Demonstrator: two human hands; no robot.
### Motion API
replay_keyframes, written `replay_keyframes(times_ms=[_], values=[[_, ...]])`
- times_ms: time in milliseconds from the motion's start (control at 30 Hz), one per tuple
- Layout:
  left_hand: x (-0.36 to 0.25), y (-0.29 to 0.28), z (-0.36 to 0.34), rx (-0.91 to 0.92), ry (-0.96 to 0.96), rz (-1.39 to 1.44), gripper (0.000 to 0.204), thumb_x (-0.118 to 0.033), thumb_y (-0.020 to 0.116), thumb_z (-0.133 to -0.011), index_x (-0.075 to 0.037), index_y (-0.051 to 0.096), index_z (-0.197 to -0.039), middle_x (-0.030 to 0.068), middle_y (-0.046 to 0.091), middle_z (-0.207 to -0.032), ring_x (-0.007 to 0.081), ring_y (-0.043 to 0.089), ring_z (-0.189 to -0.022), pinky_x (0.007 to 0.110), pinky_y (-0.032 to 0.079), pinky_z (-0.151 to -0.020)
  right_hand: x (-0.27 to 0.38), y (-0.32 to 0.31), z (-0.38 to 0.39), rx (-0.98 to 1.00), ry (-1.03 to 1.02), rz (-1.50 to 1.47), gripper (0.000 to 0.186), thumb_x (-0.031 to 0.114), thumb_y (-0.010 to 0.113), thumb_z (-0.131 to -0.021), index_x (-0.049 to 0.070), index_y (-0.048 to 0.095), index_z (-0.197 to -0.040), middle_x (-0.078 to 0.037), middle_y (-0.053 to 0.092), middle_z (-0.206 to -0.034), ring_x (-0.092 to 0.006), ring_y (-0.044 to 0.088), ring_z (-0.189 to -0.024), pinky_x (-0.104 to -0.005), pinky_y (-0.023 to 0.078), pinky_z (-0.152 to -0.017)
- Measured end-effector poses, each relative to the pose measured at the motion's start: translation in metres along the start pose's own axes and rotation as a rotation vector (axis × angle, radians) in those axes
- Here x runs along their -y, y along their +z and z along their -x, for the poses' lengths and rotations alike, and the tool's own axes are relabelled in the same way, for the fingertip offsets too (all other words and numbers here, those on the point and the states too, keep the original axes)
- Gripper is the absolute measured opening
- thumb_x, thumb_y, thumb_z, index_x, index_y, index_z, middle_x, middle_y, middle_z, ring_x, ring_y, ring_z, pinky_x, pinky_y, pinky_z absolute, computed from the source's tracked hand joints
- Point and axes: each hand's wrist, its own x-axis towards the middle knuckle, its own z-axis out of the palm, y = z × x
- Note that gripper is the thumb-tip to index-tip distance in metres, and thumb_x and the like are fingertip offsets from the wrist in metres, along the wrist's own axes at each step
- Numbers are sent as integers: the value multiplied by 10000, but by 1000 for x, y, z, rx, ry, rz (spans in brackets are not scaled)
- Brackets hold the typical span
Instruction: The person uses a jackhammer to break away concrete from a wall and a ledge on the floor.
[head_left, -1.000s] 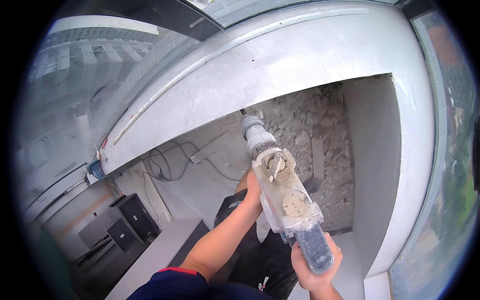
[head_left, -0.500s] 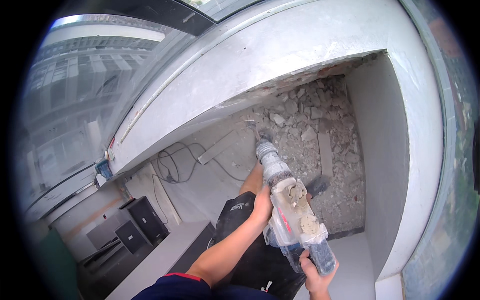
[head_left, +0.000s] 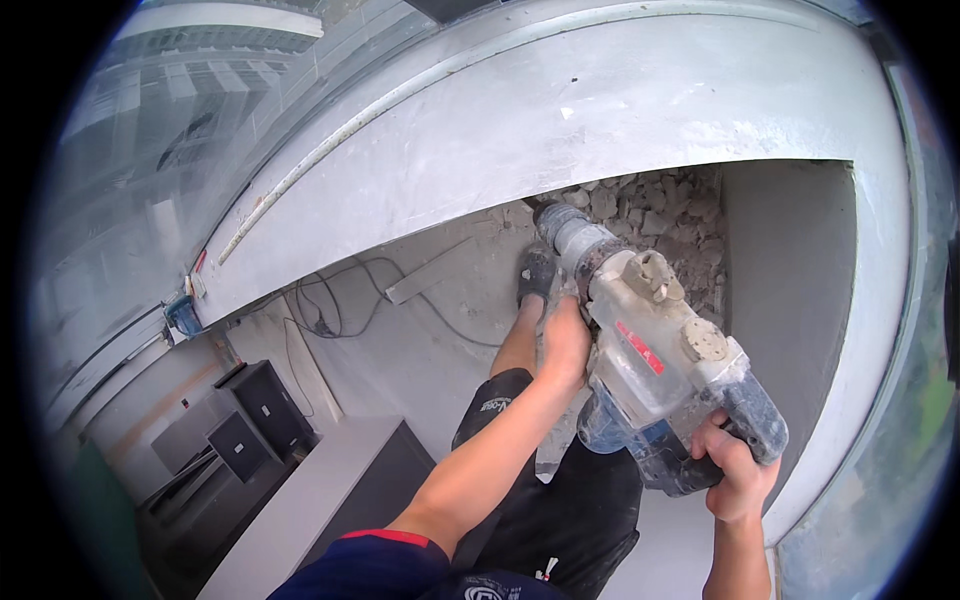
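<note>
White ledge: a broad pale sill [head_left: 440,150] curving across the view, with a long thin strip [head_left: 350,125] lying along it.
Power tool: a dusty grey hammer drill [head_left: 650,370] with a red label, on the person's side of the white ledge; its nose points at the ledge's near edge, and the bit's tip is out of sight there.
Left hand: near the white ledge, the left hand [head_left: 566,340] is clamped on the front part of the hammer drill, just behind the ribbed collar; its fingertips are hidden.
Right hand: farther from the white ledge, the right hand [head_left: 740,465] has its fingers wrapped round the rear handle.
Rubble: broken chunks [head_left: 660,215] below the white ledge's near edge, beyond the hammer drill's nose.
Shoe: a dark, dusty shoe [head_left: 537,272] on the floor, near the white ledge's edge.
Cable: a looped dark cable [head_left: 322,327] below the white ledge's left stretch, beside a pale flat strip [head_left: 430,273].
Blue tool: a small blue device [head_left: 182,316] at the white ledge's left end.
Dark boxes: black box shapes [head_left: 265,405] below that same end.
</note>
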Motion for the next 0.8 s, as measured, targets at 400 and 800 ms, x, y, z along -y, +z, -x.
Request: replay_keyframes(times_ms=[400, 800], values=[[-14, 22, -1, 76, -75, 274, 409, -338, 402, -1022, -17, 568, -1215, 141, 634, -1136, 252, 630, -1014, 394, 501, -901, 54, 14, -17, 83, -30, 313, 121, 78, 625, -687, -18, 597, -755, -23, 589, -688, -105, 502, -637, -262, 417, -598], [-14, 34, -4, 119, -109, 459, 404, -320, 423, -1024, -48, 532, -1302, 126, 615, -1209, 268, 619, -1093, 398, 509, -929, 66, 20, -21, 116, -89, 400, 129, 41, 624, -705, -33, 594, -806, -17, 561, -706, -85, 471, -647, -247, 402, -589]])
